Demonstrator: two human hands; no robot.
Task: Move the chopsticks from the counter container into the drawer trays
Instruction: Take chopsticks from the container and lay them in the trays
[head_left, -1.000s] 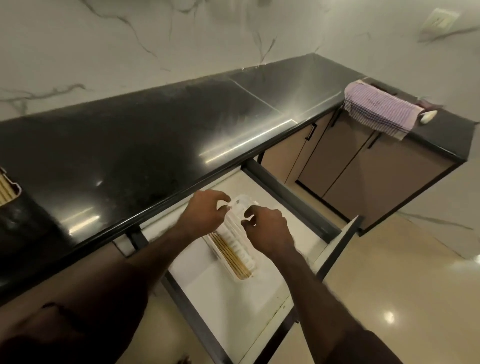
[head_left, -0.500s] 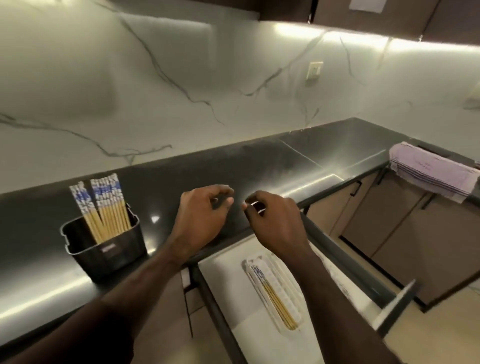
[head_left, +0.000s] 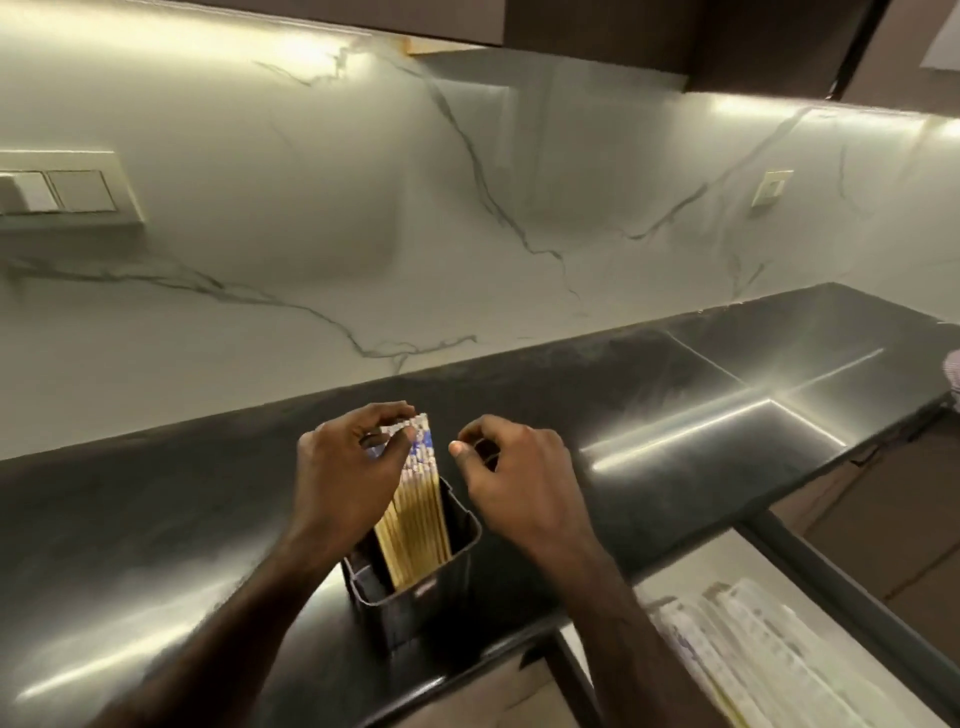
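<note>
A black container (head_left: 415, 608) stands on the black counter (head_left: 675, 415) near its front edge, holding a bundle of bamboo chopsticks (head_left: 418, 519) with blue-and-white tops. My left hand (head_left: 348, 467) is at the tops of the bundle, thumb and fingers pinching some of them. Just right of the tops hovers my right hand (head_left: 519, 478), fingers loosely curled and holding nothing. At the lower right the drawer (head_left: 831, 587) is pulled out, with a white ribbed tray (head_left: 753, 649) inside; its contents are blurred.
A marble wall with a switch plate (head_left: 62, 189) and a socket (head_left: 771, 188) rises behind the counter. A cloth (head_left: 953, 374) peeks in at the right edge. Dark upper cabinets hang overhead.
Both hands left the tray in the drawer, rose over the counter and moved left to the container. My left hand has taken hold of the chopstick tops.
</note>
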